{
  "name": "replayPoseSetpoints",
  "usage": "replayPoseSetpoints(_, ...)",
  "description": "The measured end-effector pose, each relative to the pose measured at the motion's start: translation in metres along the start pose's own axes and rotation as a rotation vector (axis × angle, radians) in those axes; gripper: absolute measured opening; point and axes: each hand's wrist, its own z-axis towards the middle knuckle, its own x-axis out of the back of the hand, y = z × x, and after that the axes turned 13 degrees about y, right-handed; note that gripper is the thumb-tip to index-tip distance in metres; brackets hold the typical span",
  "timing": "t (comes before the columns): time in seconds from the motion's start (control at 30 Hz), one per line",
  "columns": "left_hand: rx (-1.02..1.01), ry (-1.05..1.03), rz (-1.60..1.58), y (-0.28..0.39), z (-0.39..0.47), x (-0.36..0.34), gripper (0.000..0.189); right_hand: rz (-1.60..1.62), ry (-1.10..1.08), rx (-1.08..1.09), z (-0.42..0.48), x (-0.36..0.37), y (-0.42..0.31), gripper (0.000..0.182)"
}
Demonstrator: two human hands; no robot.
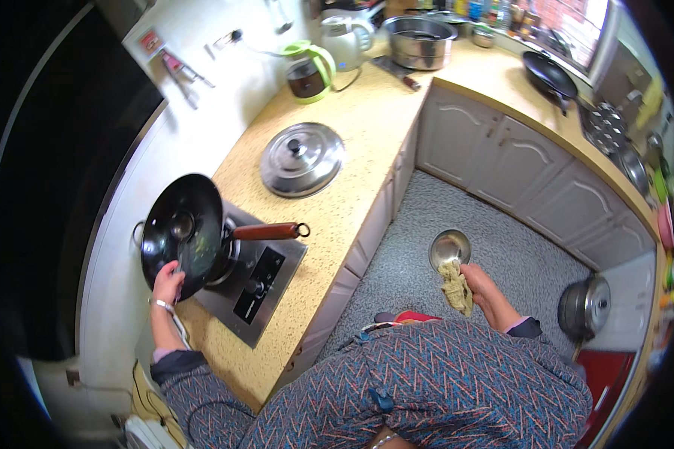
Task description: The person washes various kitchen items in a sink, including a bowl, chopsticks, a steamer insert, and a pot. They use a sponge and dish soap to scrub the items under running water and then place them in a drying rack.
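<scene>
A dark wok with a wooden handle sits on the gas hob at left, its bowl appearing tilted in this view. My left hand, with a bracelet at the wrist, grips the handle of a metal ladle whose cup is inside the wok. Bits of yellowish and green food cling to the wok's inner wall. Over the floor on the right, my right hand holds a steel bowl by its edge, together with a crumpled beige cloth that hangs down.
On the counter lie a domed steel lid, a green-handled jug, a white kettle, a cleaver and a steel pot. A frying pan rests under the window. A lidded pot stands low at right.
</scene>
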Motion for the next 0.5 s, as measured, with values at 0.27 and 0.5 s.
replayPoseSetpoints(0.27,-0.081,-0.017,-0.233,0.033,-0.043,-0.010,0.060,0.123,0.195,0.072,-0.056,0.083,0.044,0.026)
replayPoseSetpoints(0.5,-0.253,-0.172,-0.169,0.128,-0.087,-0.049,0.059,0.331,0.239,0.081,-0.083,0.151,0.056,0.030)
